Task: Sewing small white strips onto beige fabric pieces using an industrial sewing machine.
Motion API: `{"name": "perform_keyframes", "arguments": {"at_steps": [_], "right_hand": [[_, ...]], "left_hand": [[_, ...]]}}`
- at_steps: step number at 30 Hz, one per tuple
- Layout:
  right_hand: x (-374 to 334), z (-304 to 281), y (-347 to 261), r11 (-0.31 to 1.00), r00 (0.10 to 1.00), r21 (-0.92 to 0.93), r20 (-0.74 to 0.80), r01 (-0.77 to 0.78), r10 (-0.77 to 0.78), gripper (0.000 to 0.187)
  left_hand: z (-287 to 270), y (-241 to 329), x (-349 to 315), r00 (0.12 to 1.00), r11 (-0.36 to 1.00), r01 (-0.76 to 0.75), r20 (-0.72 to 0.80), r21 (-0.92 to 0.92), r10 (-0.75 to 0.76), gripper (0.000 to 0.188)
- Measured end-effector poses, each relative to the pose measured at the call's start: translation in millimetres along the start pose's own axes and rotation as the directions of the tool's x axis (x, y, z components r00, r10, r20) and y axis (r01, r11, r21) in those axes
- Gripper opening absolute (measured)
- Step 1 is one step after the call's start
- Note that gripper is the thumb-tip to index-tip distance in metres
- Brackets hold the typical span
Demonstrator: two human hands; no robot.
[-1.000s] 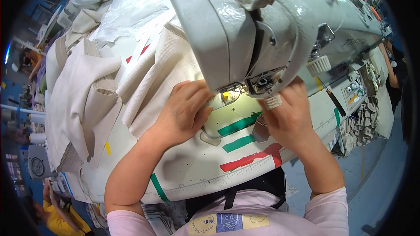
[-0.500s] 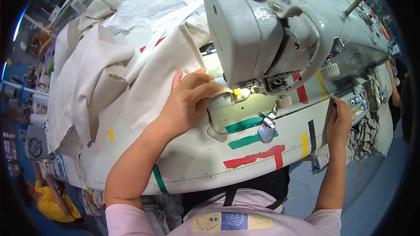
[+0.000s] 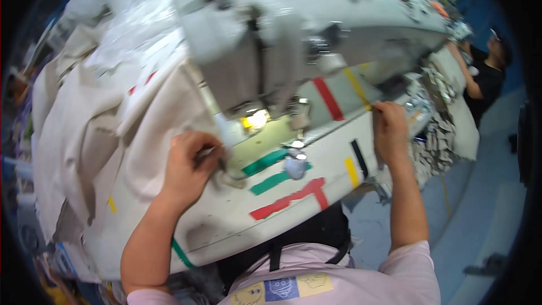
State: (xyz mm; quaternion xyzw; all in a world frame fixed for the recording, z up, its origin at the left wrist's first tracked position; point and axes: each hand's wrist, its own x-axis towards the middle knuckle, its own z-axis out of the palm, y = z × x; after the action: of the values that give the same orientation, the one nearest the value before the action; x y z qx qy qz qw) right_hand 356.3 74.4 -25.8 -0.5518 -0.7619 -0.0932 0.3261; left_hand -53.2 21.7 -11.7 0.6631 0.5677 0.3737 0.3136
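Left hand (image 3: 195,164): fingers curled over the near edge of the cloth (image 3: 172,107), which spreads beyond and to its left; grip blurred, cannot tell. Right hand (image 3: 389,133): fingers bent at the end of a yellow tape (image 3: 357,89) on the table (image 3: 214,240); hold unclear. Machine (image 3: 223,56) beyond and between. Step, judged: preparation beside the machine. Next move seems to call for both hands squaring the cloth toward the needle area.

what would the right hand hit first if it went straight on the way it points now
Probably the upright body of the white sewing machine, which stands across the line beyond the right hand; blur and the single view leave the depth unclear.
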Motion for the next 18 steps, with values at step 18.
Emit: {"name": "perform_keyframes", "arguments": {"at_steps": [18], "right_hand": [[55.8, -26.9, 112.7, 0.897, 0.943, -0.367, 0.305, 0.247, -0.135, 0.033]], "left_hand": [[-6.4, 12.9, 4.3, 0.972, 0.977, -0.151, 0.202, 0.15, 0.119, 0.011]]}}
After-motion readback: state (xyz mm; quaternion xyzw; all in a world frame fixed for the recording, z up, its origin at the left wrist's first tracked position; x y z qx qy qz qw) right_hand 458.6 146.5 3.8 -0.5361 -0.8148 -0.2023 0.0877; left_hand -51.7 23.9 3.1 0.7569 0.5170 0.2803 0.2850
